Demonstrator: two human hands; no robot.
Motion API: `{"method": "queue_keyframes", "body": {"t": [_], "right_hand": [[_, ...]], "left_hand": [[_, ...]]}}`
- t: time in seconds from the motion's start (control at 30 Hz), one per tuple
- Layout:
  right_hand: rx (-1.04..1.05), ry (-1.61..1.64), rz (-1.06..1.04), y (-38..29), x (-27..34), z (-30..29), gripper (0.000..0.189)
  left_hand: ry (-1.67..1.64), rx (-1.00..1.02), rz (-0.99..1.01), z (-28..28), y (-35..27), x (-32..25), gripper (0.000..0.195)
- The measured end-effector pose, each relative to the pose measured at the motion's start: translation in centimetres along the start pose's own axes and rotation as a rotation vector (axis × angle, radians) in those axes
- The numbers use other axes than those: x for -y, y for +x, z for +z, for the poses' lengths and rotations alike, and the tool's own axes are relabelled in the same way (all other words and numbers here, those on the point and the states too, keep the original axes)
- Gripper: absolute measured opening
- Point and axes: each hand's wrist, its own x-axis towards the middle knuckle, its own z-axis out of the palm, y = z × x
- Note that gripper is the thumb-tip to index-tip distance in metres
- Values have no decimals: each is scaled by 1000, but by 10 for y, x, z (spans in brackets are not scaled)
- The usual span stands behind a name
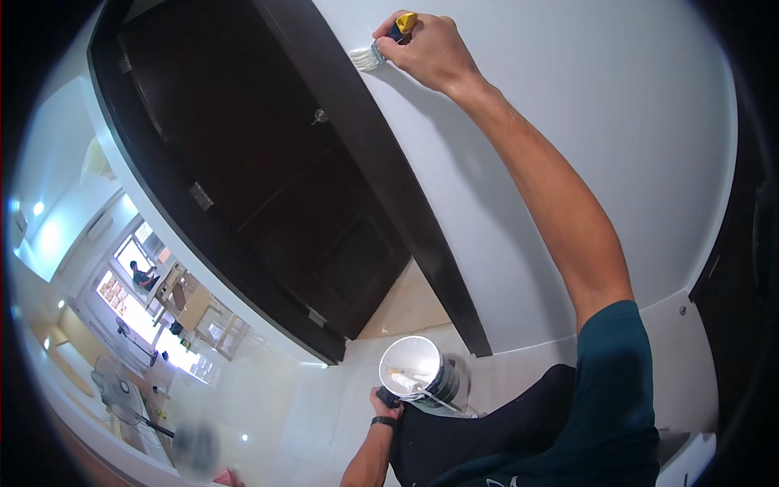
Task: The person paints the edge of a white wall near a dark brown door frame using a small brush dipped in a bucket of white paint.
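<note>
My right hand [429, 52] grips a paintbrush [367, 58] with a yellow and dark handle. Its whitish bristles touch the white wall [584, 122] right beside the dark door frame [389, 164]. Low in the view, my left hand [387, 402], with a dark band at the wrist, is closed around a black object [387, 397] by the side of a paint bucket [411, 367]. What that object belongs to cannot be told. A small paint roller [405, 382] rests inside the bucket, its wire handle reaching over the rim.
A dark panelled door [292, 152] with a metal knob stands to the left. Beyond the wall edge, a person [142, 277] sits near wooden tables [195, 307], and a standing fan [118, 386] is nearer. A dark door or cabinet [739, 292] borders the right side.
</note>
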Motion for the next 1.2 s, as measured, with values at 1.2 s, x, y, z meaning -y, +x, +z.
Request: {"method": "queue_keyframes", "body": {"t": [1.2], "right_hand": [[90, 77, -34, -165, -18, -22, 10]], "left_hand": [[63, 7, -10, 8, -3, -1, 34]]}}
